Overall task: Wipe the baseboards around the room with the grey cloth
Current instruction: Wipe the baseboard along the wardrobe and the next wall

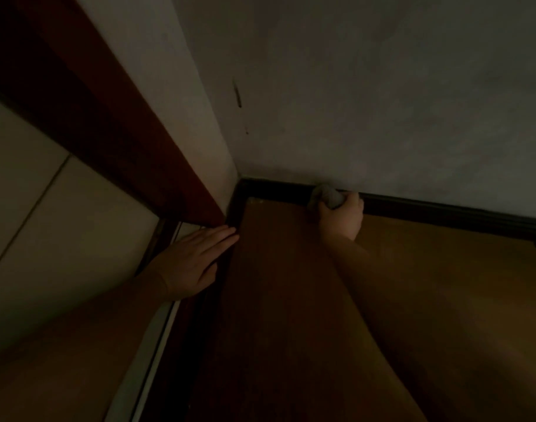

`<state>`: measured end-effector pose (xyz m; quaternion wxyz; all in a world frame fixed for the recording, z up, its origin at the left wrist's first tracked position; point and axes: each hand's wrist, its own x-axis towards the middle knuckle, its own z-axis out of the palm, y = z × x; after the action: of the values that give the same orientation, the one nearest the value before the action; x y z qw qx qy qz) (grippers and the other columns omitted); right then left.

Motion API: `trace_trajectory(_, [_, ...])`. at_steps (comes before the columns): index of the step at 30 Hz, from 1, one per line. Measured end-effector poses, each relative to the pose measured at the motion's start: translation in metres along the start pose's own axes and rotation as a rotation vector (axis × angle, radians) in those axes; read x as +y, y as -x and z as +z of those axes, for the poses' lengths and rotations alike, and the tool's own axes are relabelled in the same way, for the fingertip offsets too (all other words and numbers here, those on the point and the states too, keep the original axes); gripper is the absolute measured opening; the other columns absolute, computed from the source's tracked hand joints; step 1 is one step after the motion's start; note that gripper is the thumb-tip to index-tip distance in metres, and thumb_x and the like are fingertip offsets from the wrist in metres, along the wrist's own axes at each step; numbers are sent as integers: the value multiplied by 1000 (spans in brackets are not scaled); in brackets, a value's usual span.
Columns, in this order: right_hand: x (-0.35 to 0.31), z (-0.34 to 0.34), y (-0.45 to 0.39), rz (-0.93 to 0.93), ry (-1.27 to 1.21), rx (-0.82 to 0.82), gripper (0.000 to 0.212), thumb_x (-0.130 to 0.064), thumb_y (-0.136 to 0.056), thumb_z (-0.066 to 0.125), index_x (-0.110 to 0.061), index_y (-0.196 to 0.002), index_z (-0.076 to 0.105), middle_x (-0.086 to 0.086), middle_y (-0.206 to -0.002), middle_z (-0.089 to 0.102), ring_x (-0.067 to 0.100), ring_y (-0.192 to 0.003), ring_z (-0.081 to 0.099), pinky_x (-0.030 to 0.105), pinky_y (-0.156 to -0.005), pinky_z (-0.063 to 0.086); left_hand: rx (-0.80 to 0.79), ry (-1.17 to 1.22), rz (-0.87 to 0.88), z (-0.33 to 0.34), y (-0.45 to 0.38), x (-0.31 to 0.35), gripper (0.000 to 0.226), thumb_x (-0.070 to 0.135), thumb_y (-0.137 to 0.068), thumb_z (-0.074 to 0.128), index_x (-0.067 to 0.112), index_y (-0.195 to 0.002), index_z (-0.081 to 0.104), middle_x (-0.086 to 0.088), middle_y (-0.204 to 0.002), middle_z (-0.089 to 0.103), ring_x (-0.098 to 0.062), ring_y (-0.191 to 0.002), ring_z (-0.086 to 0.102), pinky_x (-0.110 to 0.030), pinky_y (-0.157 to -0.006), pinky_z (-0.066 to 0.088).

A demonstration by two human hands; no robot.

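Grey cloth [326,196], bunched in your right hand's [341,216] curled fingers, presses the dark baseboard [443,208] near the corner; your left hand [193,257] rests flat, fingers straight. Next, probably slide along the board.

A dim brown wooden floor [285,300] meets a dark baseboard [443,210] at a wall corner. The left hand [193,263] rests flat at the floor's left edge.

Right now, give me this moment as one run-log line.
step: wiping | right hand: grips grey cloth against dark baseboard, near corner | left hand: flat, by door frame | light: dim
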<state>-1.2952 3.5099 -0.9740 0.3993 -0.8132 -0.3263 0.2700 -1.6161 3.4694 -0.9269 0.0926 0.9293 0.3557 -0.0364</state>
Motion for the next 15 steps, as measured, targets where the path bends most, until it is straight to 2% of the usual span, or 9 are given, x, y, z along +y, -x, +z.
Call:
trace_trajectory(5, [59,-94,-38,85,144,123,40,-20,-80,71,-3,-114,58,20,-121,55,38,-106,56,43,-91,46,-20,-15,-6,-4,-2,10,61,30,-96,34,11,-155,30,-6,-160,29,-21,-147,28,-41,-120,24])
trace_trajectory(9, [89,-150,-52,128,220,207,41,-20,-81,71,-2,-114,55,23,-121,52,41,-107,54,43,-90,43,-34,-29,-7,-4,0,11,62,31,-97,34,12,-156,28,-6,-161,27,-20,-147,26,-37,-122,19])
trace_trajectory(11, [94,-158,-49,78,245,198,40,-20,-80,72,-3,-111,54,23,-118,52,40,-105,53,40,-85,42,-30,-32,-4,-3,-1,9,63,31,-97,34,13,-156,26,-5,-162,26,-18,-148,25,-36,-122,16])
trace_trajectory(15, [78,-125,-20,-23,241,98,39,-23,-79,73,-6,-110,56,19,-113,55,36,-99,57,37,-79,44,-42,-22,-12,-3,-4,12,62,31,-96,35,13,-156,28,-6,-160,30,-21,-146,30,-41,-120,25])
